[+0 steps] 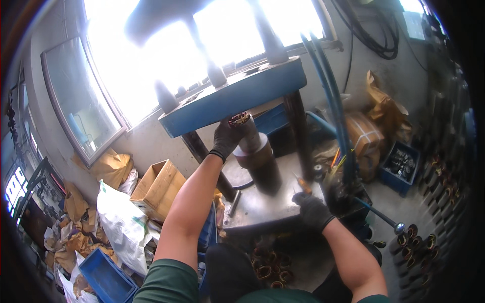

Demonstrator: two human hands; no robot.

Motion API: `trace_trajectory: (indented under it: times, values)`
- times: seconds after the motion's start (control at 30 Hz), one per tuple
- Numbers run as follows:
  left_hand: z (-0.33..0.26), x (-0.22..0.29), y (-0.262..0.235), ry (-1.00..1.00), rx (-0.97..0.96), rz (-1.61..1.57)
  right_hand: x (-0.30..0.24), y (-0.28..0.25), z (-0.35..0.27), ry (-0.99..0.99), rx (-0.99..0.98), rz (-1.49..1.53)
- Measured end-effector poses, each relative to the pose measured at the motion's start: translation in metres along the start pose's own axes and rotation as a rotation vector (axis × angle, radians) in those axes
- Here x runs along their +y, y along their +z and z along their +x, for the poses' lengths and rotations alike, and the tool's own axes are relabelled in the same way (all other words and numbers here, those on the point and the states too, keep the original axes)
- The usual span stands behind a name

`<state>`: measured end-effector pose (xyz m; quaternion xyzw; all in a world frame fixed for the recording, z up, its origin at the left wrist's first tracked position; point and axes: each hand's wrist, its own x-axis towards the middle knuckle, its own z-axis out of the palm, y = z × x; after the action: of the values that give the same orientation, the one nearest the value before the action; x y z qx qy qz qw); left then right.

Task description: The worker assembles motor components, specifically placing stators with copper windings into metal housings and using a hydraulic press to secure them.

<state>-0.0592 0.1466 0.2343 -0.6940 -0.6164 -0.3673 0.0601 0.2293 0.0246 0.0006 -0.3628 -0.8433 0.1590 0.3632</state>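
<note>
My left hand (228, 137), in a dark glove, is wrapped round the side of a metal cylinder with wire windings (239, 119) showing at its top, like a motor stator. The cylinder stands on a round, stepped metal post (257, 159) under the blue press plate (237, 96). My right hand (314, 211), also gloved, is low over the right part of the metal press table (252, 212). Its fingers are curled, and what they hold, if anything, cannot be made out. Just beyond them lies a tool with an orange handle (304, 186), like a screwdriver.
A short metal bar (234, 203) lies on the table's left. Dark columns (298, 126) flank the post. A lever with a ball end (399, 228) sticks out at right. Several wound rings (265, 271) lie below. Wooden box (159, 187), white sack (118, 222) and blue crate (108, 275) stand left.
</note>
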Motion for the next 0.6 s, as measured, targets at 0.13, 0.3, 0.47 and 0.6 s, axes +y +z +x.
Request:
trace_trajectory:
  times: [0.13, 0.3, 0.47, 0.6]
  values:
    - [0.002, -0.025, 0.006, 0.052, -0.008, -0.075, -0.007, -0.016, -0.001, -0.040, 0.153, -0.039]
    - [-0.050, -0.073, 0.002, -0.134, 0.049, -0.580, -0.018, -0.035, -0.016, -0.085, 0.179, -0.089]
    - [-0.217, -0.144, -0.041, -0.237, -0.042, -0.690, -0.072, -0.078, -0.040, -0.277, 0.074, -0.051]
    - [-0.384, -0.209, -0.048, -0.494, -0.003, -0.528, -0.065, -0.112, -0.086, -0.013, 0.108, 0.001]
